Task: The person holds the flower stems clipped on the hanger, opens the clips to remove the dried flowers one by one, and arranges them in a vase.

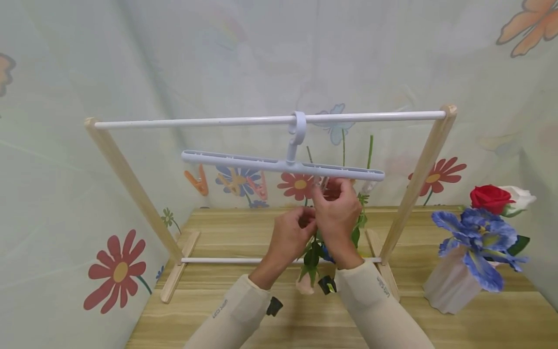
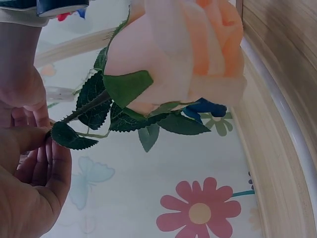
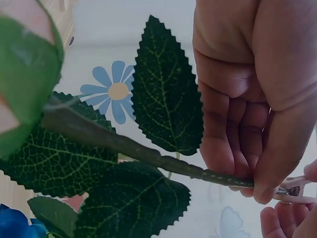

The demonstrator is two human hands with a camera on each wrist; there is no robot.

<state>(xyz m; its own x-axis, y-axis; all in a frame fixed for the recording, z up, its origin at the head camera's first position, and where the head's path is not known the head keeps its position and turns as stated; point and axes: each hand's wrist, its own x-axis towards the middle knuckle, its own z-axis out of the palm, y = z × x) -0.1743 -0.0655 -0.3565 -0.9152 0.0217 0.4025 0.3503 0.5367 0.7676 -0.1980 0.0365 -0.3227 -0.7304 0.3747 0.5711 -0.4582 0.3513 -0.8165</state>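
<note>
Head view: where's that pale rose (image 1: 305, 284) at?
— Upside down above the tabletop (image 1: 231, 228), forward of its back edge. Left grip (image 1: 289, 234) pinches the stem (image 3: 188, 169), right grip (image 1: 337, 213) the clip (image 3: 297, 200). I'd steady that stem while squeezing.

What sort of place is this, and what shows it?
Probably an indoor craft corner: a hanger on a tabletop rack, a vase of flowers, and a flower-print backdrop behind the table.
</note>
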